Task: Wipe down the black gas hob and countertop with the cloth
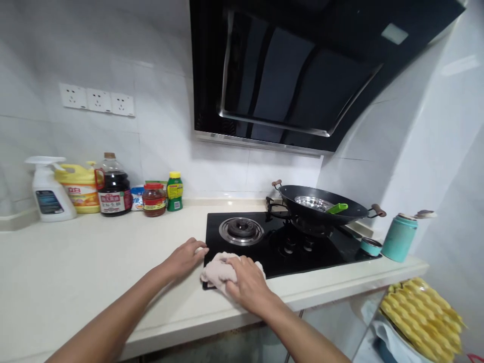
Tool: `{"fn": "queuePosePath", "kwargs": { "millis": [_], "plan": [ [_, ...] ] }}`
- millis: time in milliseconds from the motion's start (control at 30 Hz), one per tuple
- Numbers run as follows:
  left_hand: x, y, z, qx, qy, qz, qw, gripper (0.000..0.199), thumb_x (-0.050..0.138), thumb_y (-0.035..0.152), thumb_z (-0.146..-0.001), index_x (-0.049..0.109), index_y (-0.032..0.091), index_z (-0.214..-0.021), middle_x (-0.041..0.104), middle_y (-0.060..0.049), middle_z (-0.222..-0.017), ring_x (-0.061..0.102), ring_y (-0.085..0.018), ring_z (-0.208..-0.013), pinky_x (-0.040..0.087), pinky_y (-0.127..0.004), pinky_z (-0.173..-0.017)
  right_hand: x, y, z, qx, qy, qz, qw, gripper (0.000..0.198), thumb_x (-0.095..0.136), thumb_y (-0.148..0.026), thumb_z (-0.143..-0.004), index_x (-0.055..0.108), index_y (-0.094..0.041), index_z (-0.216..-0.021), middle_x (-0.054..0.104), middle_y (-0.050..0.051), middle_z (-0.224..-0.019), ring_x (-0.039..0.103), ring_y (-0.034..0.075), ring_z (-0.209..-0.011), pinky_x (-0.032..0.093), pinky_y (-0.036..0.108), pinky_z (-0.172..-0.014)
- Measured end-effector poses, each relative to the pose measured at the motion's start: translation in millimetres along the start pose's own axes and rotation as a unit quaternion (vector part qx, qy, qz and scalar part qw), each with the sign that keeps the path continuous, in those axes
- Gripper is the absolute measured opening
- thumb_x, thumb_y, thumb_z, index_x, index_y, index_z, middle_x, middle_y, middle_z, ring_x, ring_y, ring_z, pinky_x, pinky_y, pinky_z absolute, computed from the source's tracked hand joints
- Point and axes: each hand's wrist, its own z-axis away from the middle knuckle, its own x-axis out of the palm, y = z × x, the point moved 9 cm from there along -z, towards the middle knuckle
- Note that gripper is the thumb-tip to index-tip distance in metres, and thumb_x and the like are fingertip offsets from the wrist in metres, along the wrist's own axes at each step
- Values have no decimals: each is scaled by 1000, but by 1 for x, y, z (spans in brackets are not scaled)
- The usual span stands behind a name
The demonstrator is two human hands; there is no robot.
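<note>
My right hand (247, 282) is closed over a bunched pale cloth (217, 270), pressing it on the front left corner of the black glass gas stove (272, 257). Part of the cloth laps over the stove's edge toward the counter. Beside the stove's left edge, my left hand (188, 258) rests on the counter with its fingers loosely extended and nothing in them. The left burner (241, 229) lies bare behind the cloth. A black wok (342, 218) sits over the right burner, holding a perforated metal piece (313, 202) and something with a green handle (338, 208).
Along the wall on the white counter (94, 272) stand a spray bottle (53, 194), yellow jug (81, 189), dark sauce bottle (113, 189), red-lidded jar (154, 201) and green bottle (174, 191). A teal canister (400, 239) and yellow egg trays (423, 317) are at right; a range hood (295, 75) hangs above.
</note>
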Motion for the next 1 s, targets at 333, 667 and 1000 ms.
{"fn": "queuePosePath", "kwargs": {
  "millis": [333,667,1000],
  "plan": [
    [-55,31,59,-68,122,91,986,60,44,63,-93,62,21,-132,66,-12,-134,66,-30,-114,55,-44,-97,4,25,-67,81,7,-446,891,47,47,-60,-93,67,-23,-115,69,5,-109,62,23,-109,47,40,-101],
    [39,117,2,8,-11,-38,999,61,50,46,-91,56,20,-146,46,-15,-159,42,-33,-147,33,-50,-121,-77,160,-5,83,159,-217,960,35,54,-27,-83,69,-24,-114,57,10,-123,56,25,-120,40,42,-112],
    [131,155,-31,27,-232,-100,967,99,39,91,-81,30,35,-162,5,-10,-174,-4,-39,-159,-4,-70,-120,-124,297,89,150,210,131,957,39,42,-43,-96,70,-20,-111,66,14,-116,62,30,-107,47,48,-96]
  ]
}}
